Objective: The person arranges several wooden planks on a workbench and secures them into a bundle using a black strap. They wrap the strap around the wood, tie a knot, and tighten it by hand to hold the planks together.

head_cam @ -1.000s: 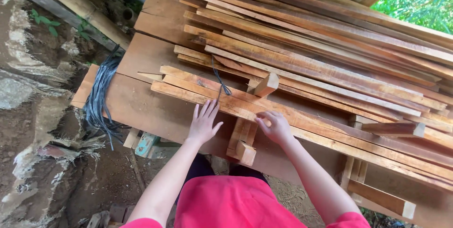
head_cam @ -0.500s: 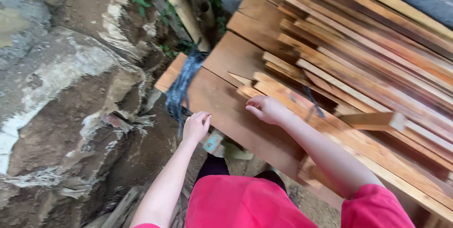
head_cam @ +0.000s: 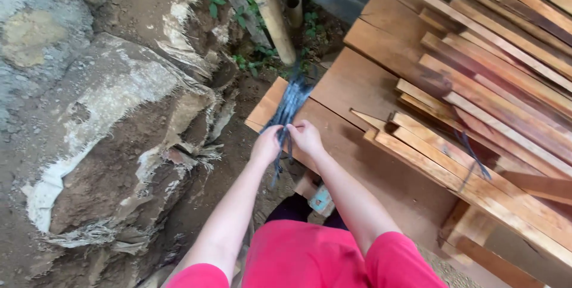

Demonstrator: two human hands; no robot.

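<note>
At the centre of the frame the left hand (head_cam: 266,144) and the right hand (head_cam: 305,138) both pinch strands of the dark strap bundle (head_cam: 290,102) lying over the left edge of the wide board (head_cam: 357,94). Half a second earlier they were spread apart on the board. Wooden slats (head_cam: 488,85) fill the upper right, with no container in view.

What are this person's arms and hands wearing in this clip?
Both arms are bare from short bright pink sleeves down. The left hand and right hand have no gloves; no rings, watch or bracelets are visible.
</note>
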